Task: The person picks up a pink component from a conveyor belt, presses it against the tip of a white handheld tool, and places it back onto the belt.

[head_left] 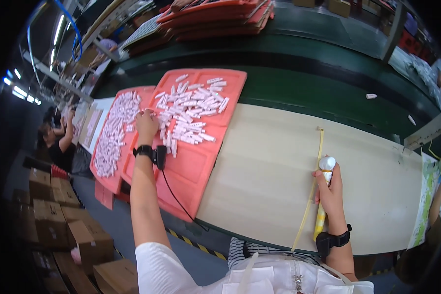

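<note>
My left hand reaches over the left side of the nearer coral-red tray, its fingertips bent together among small pale pink-and-white plastic pieces. What the fingertips hold, if anything, is too small to make out. The pieces lie in a loose heap over the tray's upper part. Over the beige work surface, my right hand is closed around a slim yellow-and-white cylinder with a round white end pointing up and away. Its yellow lower part runs down along my wrist. Both wrists wear black bands.
Left of the nearer tray, a second coral-red tray holds many similar pieces. A yellow strip crosses the work surface. Behind runs a green belt with stacked trays. Cardboard boxes stand on the floor; another person works far left.
</note>
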A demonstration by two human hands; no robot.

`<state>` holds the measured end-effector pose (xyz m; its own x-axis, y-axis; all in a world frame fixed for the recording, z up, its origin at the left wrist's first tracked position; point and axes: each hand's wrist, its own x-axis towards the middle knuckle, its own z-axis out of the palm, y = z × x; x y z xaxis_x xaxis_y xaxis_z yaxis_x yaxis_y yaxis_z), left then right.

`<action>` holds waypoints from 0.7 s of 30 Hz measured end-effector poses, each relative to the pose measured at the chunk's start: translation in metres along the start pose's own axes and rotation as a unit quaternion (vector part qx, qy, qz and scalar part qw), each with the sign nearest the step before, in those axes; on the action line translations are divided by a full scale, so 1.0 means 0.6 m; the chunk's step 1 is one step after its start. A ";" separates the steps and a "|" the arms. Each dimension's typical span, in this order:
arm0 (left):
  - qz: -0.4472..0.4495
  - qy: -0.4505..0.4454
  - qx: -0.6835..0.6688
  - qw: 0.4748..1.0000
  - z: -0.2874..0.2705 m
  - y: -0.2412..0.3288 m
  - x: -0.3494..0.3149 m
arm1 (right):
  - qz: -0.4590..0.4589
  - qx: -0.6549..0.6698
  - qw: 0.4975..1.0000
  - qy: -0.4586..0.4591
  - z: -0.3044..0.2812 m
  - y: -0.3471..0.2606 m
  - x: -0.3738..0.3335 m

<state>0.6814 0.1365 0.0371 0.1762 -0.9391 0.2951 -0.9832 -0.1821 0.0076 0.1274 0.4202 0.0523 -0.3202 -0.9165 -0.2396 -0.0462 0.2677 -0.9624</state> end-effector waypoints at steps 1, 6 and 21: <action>0.075 0.051 -0.058 0.994 -0.012 0.002 -0.003 | 0.002 -0.003 1.000 -0.014 0.003 -0.004 -0.003; 0.327 -0.015 -0.201 0.923 -0.035 0.156 -0.042 | 0.010 -0.019 1.000 -0.004 -0.016 -0.004 0.002; 0.221 -0.004 0.018 0.975 -0.118 0.276 0.057 | -0.007 0.003 1.000 -0.013 -0.018 0.006 -0.002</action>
<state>0.5211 0.0951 0.1163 -0.2639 -0.9302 0.2552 -0.9610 0.2310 -0.1520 0.1173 0.4252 0.0504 -0.2956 -0.9273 -0.2296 -0.0443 0.2534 -0.9664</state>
